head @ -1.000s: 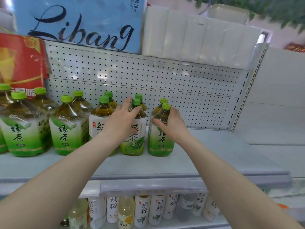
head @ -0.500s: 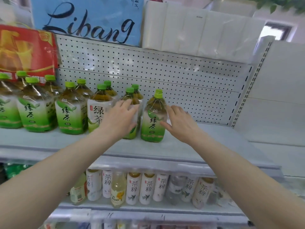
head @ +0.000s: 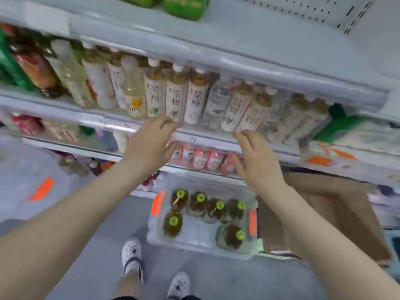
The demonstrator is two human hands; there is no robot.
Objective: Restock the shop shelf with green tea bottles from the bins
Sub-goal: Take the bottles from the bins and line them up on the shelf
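Green-capped tea bottles (head: 200, 198), six, stand in the clear bin (head: 190, 237) on the floor. Above the bin, left hand (head: 149, 146) and right hand (head: 257, 163) hang empty, fingers loosely spread. Right of the bin: cardboard box (head: 346, 213).

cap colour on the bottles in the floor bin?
Bright lime green caps, seen from above in the head view.

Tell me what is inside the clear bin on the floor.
The clear bin holds six green-capped tea bottles: four in the far row, two nearer the feet. Bare floor shows between those two. The right forearm hides the bin's far right corner.
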